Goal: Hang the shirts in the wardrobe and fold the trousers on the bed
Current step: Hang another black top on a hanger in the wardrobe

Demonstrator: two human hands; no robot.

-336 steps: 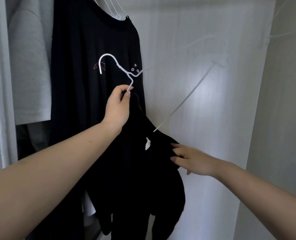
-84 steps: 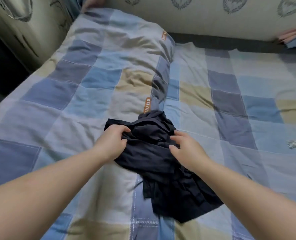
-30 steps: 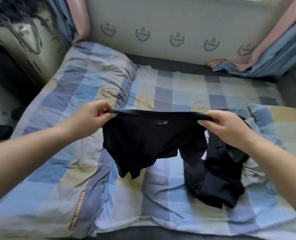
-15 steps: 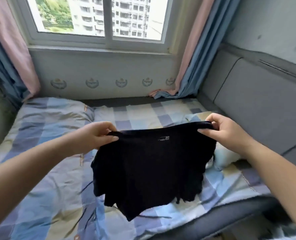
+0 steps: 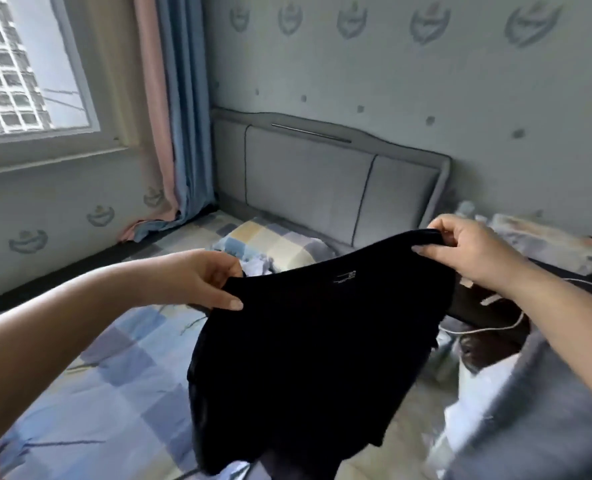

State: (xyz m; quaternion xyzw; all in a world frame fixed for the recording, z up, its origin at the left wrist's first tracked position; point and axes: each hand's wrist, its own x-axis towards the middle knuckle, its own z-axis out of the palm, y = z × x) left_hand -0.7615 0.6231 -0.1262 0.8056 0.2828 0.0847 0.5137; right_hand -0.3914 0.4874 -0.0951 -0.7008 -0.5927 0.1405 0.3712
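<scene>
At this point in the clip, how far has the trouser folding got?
Nothing looks folded yet. In hand: the left hand and right hand pinch the waistband of the black fabric trousers, held spread in the air above the checked blue and yellow bedspread. Left: lay them down and fold.

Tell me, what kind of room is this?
Most likely a bedroom. There is a bed with a checked cover, a padded grey headboard against the wall, and curtains beside a window.

Window (image 5: 28, 74) left; curtain (image 5: 180, 133) beside; grey headboard (image 5: 322, 185) behind.
</scene>
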